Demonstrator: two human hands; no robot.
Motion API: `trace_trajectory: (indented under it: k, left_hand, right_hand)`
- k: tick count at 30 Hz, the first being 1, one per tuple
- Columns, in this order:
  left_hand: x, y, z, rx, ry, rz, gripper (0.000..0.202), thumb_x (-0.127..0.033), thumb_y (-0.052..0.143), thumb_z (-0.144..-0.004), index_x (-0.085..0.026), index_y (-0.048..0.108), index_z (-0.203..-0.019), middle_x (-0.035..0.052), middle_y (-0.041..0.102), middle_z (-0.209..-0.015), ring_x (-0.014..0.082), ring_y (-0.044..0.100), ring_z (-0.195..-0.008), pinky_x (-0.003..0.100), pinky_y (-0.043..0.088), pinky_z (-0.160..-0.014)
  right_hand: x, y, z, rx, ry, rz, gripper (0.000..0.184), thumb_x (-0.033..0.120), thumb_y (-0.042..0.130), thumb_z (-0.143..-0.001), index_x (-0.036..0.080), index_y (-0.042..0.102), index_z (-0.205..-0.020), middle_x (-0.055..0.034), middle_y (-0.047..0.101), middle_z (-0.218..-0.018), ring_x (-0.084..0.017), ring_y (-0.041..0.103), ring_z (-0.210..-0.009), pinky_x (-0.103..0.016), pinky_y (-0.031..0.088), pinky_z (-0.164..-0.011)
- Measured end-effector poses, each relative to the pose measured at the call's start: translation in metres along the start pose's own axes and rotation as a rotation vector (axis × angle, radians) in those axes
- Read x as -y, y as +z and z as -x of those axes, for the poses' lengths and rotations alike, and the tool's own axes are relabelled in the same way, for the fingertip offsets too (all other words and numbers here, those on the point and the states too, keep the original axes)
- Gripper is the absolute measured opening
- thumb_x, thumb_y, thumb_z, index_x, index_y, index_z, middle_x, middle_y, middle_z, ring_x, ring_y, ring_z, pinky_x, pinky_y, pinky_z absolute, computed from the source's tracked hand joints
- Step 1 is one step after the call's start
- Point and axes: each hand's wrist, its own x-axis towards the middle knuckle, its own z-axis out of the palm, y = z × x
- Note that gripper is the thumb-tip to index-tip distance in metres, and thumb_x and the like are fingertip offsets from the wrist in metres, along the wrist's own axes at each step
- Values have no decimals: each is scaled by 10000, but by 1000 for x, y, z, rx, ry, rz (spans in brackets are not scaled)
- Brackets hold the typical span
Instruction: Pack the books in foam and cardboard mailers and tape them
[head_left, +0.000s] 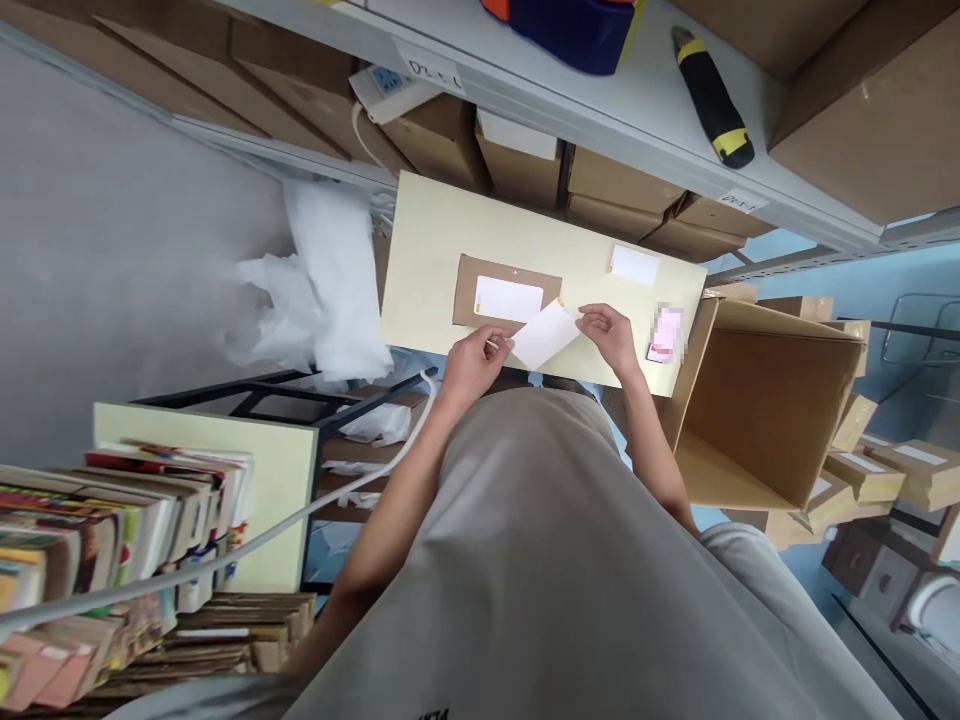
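Note:
A white paper label (546, 337) is held tilted above the near edge of the pale table (424, 240). My left hand (477, 362) pinches its left corner, and my right hand (606, 335) has its fingertips closed at its right corner. Just beyond it lies a flat brown cardboard piece (466, 285) bearing another white label (510, 298). The held label overlaps the cardboard's lower right corner in view. Farther right on the tabletop rests one more white label (634, 264).
An open cardboard box (757, 400) stands against the table's right end, near a pink phone-like object (666, 333). A shelf above holds a black-and-yellow utility knife (712, 100). White plastic wrap (322, 280) hangs at the left. Stacked books (150, 510) and a grey cable (300, 515) are lower left.

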Motion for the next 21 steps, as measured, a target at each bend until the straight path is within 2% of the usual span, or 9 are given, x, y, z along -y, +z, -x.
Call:
trace_trajectory:
  k: [7,13,17,21]
  left_hand:
    - [9,4,2,-17,-67,59,177,-409,746,-924,-245,804,-957,23,810,-857,198,673,-709,315,510,-739]
    - [19,2,-1,-52,-27,137,196,-402,714,-955,-229,802,-980,32,818,-911,179,689,-756,298,559,-760]
    - [28,-3,-5,-44,8,181,230,-440,735,-961,-223,803,-997,41,813,-925,183,700,-775,307,579,-771]
    - [38,-5,-14,-65,38,245,260,-455,766,-939,-219,802,-1040,58,813,-962,197,729,-830,324,611,-808]
  right_hand:
    - [-11,-1,-4,97,-31,161,319,438,810,-813,236,802,-1060,0,755,-880,-191,710,-869,-383,610,-937]
    - [-35,13,-4,33,22,294,201,430,781,-844,247,771,-926,-24,769,-877,-215,701,-850,-397,609,-907]
    - [-42,24,-1,-36,8,326,289,543,788,-904,256,747,-902,-42,793,-896,-238,723,-881,-419,622,-926]
    - [-36,32,1,-55,-47,290,387,641,792,-919,258,743,-923,-80,831,-1018,-263,757,-985,-443,634,-991]
